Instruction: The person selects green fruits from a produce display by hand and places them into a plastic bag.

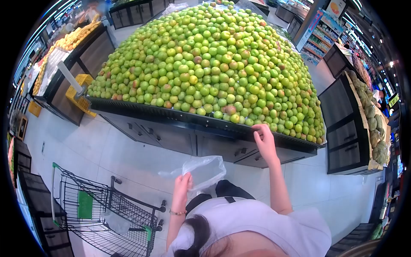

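Observation:
A clear plastic bag [210,170] hangs from my left hand [184,183], whose fingers are closed on its edge. The bag's mouth is spread to the right. My right hand [264,133] is at the front rim of a black display bin [184,115], its fingers bent over the edge, thumb and fingertips apart. I see no fruit in it. Just beyond those fingers rises a big heap of small round green fruits [222,64], some with reddish patches; they look like plums or jujubes, but I cannot tell which.
A wire shopping cart [107,201] with green parts stands at my left, a clear bag [116,222] inside. Yellow crates [79,94] sit by the bin's left corner. To the right is a stand of large spiky fruits [374,128]. Another stand with yellow fruit [77,37] is at back left.

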The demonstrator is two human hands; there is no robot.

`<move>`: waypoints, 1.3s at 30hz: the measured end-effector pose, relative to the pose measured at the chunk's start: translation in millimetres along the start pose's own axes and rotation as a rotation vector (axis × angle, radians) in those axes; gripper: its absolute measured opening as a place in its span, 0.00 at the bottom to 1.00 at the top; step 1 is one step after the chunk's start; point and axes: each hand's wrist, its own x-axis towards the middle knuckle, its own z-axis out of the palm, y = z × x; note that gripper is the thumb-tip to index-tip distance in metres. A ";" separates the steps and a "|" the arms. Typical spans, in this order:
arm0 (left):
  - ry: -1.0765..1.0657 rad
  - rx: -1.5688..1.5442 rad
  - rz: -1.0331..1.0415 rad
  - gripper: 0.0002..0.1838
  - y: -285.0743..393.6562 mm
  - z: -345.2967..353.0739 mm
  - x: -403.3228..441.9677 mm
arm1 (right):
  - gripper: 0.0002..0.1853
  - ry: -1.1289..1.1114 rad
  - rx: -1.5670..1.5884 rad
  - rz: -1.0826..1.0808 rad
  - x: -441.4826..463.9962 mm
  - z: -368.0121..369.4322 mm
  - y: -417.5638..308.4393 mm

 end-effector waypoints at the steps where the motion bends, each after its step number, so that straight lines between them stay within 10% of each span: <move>1: 0.021 -0.012 0.007 0.12 1.5 -0.2 1.4 | 0.09 0.024 -0.014 -0.016 6.1 -1.8 4.8; 18: 0.155 -0.053 0.110 0.10 52.9 36.3 60.6 | 0.29 0.277 -0.268 -0.257 224.4 5.2 53.6; 28: 0.092 0.012 0.082 0.11 60.6 84.6 88.0 | 0.26 0.215 -0.758 -0.215 338.8 31.1 46.2; 39: 0.089 0.050 0.019 0.10 45.8 114.2 113.6 | 0.22 0.349 -0.595 -0.311 333.3 29.9 45.3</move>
